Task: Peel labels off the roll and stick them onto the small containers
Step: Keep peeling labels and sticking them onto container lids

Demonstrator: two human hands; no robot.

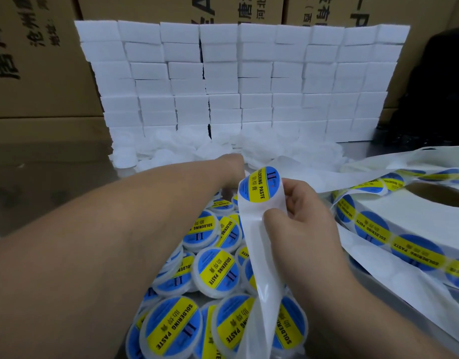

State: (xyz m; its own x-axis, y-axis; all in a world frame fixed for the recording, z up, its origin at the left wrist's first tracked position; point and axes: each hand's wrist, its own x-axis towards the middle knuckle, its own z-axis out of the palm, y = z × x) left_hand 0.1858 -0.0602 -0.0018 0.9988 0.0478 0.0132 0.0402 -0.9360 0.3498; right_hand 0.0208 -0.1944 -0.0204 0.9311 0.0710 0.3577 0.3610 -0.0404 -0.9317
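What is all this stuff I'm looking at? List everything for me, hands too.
labelled containers: a pile, too many to count, white with blue-and-yellow tops, near centre
unlabelled round pieces: a heap, white, at the foot of the block wall
white blocks: many, stacked as a wall, behind
cardboard boxes: several, brown, behind the blocks
label roll: one, white with blue-and-yellow stickers, right
backing strip: one, white, centre, carrying one label at its top
dark shape: one, black, far right, cannot tell what
left hand: reaching towards the heap, fingers hidden
right hand: pinches the backing strip
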